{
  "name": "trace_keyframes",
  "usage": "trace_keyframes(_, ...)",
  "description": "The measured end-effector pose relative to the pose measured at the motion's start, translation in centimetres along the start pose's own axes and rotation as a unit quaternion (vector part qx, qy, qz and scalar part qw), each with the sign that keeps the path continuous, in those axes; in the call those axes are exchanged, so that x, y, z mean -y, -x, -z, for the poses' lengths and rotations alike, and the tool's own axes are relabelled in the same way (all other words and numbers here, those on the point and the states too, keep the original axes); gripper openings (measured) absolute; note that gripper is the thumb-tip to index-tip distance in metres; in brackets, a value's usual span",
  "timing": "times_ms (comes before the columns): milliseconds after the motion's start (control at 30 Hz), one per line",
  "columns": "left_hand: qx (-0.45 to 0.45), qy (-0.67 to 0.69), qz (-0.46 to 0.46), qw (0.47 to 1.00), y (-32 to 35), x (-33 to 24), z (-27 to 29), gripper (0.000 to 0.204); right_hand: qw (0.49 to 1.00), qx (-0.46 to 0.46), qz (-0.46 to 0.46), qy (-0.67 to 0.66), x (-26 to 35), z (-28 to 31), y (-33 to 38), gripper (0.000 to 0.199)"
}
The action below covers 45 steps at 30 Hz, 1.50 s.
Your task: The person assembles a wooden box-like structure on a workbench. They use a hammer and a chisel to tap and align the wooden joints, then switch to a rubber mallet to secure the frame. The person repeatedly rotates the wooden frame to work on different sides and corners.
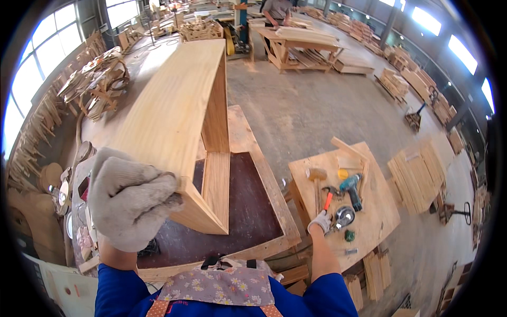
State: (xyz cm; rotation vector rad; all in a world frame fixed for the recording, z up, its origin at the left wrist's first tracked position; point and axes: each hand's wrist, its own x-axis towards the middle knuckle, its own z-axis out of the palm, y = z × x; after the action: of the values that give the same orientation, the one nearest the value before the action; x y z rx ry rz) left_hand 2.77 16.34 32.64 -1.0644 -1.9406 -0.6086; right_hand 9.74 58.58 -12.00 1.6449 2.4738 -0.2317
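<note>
A long, open wooden box frame (169,105) of pale boards stands on edge on the workbench, stretching away from me. My left hand (132,198), in a thick grey-white work glove, is closed on its near upper corner, with thumb and fingers pressed together at the board's edge. To the right, my right hand (320,222), also gloved, reaches down to a side table and closes round the lower end of a hammer's red handle (328,201). Right beside that hand lies a round metal power tool (344,215). The fingers are small and partly hidden here.
The workbench (248,127) has a dark inset top. On the side table (377,211) lie a mallet (316,177), a teal cordless drill (351,187), a yellow tape roll (343,173) and wood strips (364,169). Stacked boards (417,174) stand right; another person (277,11) works far off.
</note>
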Motion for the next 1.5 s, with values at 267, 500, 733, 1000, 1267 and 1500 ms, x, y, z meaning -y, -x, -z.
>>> trace_keyframes(267,-0.004,-0.003,-0.002,1.000,1.2,0.9,0.4,0.033,0.997,0.002,-0.032,-0.064,0.7,1.7,0.9,0.046)
trace_keyframes(500,-0.011,-0.012,-0.013,1.000,1.1,0.8,0.2,0.035,0.997,0.045,-0.043,-0.039,0.9,3.4,-1.6,0.038)
trace_keyframes(733,-0.005,-0.026,-0.009,1.000,1.3,1.0,0.3,0.035,0.781,0.275,0.035,-0.560,1.9,8.8,5.5,0.016)
trace_keyframes(1000,0.025,-0.036,-0.003,0.999,1.5,1.0,1.0,0.032,0.662,0.557,0.187,-0.465,5.1,18.6,17.2,0.030)
trace_keyframes(1267,-0.219,0.215,0.165,0.937,2.8,3.9,0.8,0.053,0.744,0.561,0.219,-0.288,4.2,22.9,20.8,0.032)
trace_keyframes(1500,-0.051,0.235,0.042,0.970,7.0,12.1,-1.5,0.056,0.775,0.550,0.219,-0.221,3.7,27.2,22.0,0.032)
